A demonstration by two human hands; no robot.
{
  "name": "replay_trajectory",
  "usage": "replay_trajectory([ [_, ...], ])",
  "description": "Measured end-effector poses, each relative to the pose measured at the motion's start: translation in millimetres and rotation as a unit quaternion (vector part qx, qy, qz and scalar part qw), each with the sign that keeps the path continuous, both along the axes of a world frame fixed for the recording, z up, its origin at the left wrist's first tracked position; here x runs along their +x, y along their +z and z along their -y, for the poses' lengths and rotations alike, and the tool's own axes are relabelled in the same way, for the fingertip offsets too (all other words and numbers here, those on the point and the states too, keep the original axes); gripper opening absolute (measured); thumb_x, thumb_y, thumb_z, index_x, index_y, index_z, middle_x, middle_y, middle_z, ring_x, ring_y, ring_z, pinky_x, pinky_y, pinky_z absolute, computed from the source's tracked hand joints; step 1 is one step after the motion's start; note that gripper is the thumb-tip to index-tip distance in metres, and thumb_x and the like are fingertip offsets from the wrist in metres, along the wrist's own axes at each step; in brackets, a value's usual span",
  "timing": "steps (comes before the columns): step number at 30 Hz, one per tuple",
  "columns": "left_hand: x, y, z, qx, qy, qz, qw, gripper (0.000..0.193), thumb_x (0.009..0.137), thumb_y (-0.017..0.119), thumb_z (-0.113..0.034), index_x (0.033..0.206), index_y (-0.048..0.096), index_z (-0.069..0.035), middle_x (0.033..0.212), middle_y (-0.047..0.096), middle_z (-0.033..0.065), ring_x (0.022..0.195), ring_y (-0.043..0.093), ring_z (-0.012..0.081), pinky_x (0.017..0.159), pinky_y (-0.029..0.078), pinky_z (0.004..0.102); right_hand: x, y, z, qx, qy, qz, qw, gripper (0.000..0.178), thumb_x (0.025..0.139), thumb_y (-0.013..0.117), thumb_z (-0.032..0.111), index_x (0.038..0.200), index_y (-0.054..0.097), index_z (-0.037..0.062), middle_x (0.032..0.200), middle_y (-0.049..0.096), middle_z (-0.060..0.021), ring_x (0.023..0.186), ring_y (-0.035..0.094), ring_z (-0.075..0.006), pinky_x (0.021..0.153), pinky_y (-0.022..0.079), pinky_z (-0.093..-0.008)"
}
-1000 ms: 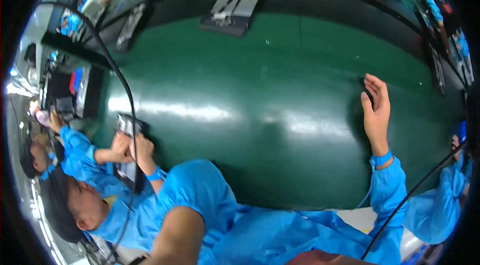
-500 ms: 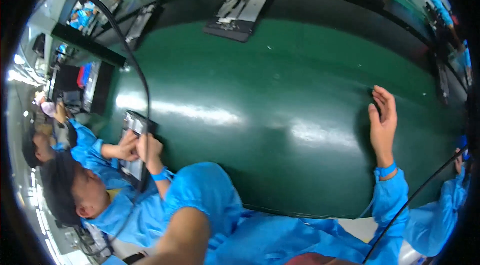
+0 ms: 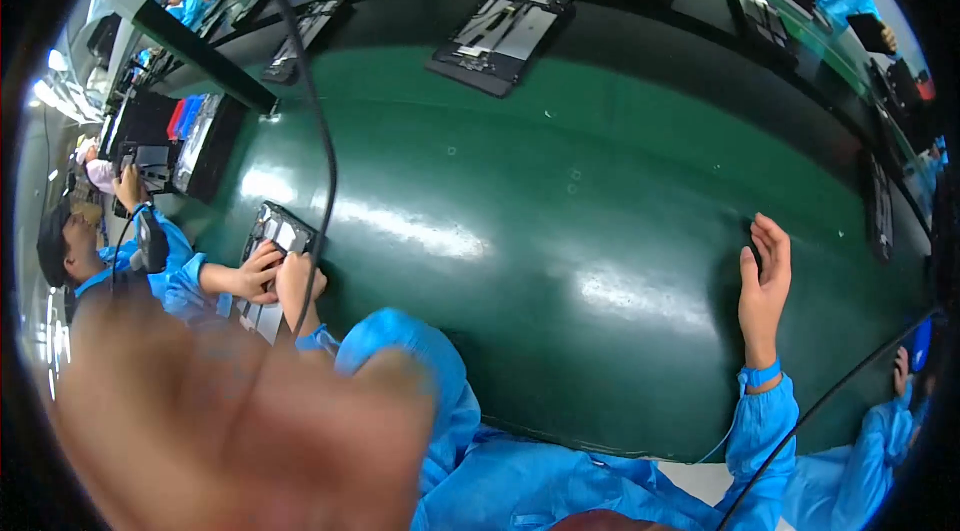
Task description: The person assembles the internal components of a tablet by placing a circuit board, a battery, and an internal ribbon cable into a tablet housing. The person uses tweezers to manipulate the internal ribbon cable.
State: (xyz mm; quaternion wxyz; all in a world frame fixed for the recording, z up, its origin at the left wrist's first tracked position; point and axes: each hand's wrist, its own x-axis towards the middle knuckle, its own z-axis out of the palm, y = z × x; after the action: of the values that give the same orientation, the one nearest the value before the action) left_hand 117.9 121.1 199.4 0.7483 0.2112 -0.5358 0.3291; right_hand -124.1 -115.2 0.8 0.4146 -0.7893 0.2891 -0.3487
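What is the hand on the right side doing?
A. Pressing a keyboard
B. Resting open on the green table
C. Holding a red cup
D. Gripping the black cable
B. The right hand lies open, fingers stretched out, on the green table, holding nothing.

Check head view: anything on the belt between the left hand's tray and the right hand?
Nothing: bare green belt between tray and right hand.

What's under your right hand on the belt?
The right hand rests flat on the green belt, beside a small dark thing at its fingertips. The palm hides anything beneath it; bare belt shows all round.
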Motion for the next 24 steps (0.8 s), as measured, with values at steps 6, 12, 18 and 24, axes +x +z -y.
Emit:
replay_trajectory([
  [6,112.8,-101.9,94.2,0.133,0.214,-0.074,0.965,0.026,0.101,0.06,-0.015,0.078,0.059,-0.003,0.066,0.055,0.0072,0.054,0.049,0.0161,0.05,0.036,0.0314,-14.6,-13.7,12.9,-0.002,-0.014,-0.016,1.0,0.047,0.102,0.059,-0.002,0.149,0.056,0.0,0.151,0.058,-0.0147,0.144,0.056,-0.0292,0.125,0.042,-0.0425],
  [12,287.7,-201.2,81.6,0.359,0.431,-0.166,0.811,0.008,0.092,0.067,-0.01,0.085,0.07,-0.006,0.088,0.071,0.0156,0.08,0.068,0.0378,0.074,0.055,0.0513,-16.6,-12.7,20.9,-0.001,-0.042,-0.014,0.999,0.045,0.104,0.058,-0.005,0.149,0.056,-0.0007,0.153,0.058,-0.015,0.143,0.057,-0.0293,0.126,0.042,-0.0429],
  [18,456.3,-245.4,-39.4,0.455,0.667,-0.263,0.527,0.044,0.08,0.071,-0.015,0.123,0.069,-0.007,0.123,0.067,0.0224,0.12,0.061,0.0457,0.102,0.053,0.0562,-15.9,-3.8,12.8,-0.044,-0.052,-0.055,0.996,0.04,0.106,0.057,-0.001,0.146,0.057,-0.0011,0.152,0.057,-0.0158,0.142,0.056,-0.0293,0.124,0.043,-0.0428],
  [24,529.6,-253.8,-67.9,0.349,0.648,-0.551,0.393,0.089,0.087,0.07,-0.041,0.151,0.037,0.011,0.158,0.031,0.0522,0.151,0.029,0.068,0.128,0.025,0.0683,-14.7,-12.5,11.7,-0.048,-0.099,-0.097,0.989,0.041,0.105,0.06,0.002,0.146,0.058,-0.0001,0.154,0.056,-0.0151,0.139,0.056,-0.0275,0.121,0.043,-0.04],
])
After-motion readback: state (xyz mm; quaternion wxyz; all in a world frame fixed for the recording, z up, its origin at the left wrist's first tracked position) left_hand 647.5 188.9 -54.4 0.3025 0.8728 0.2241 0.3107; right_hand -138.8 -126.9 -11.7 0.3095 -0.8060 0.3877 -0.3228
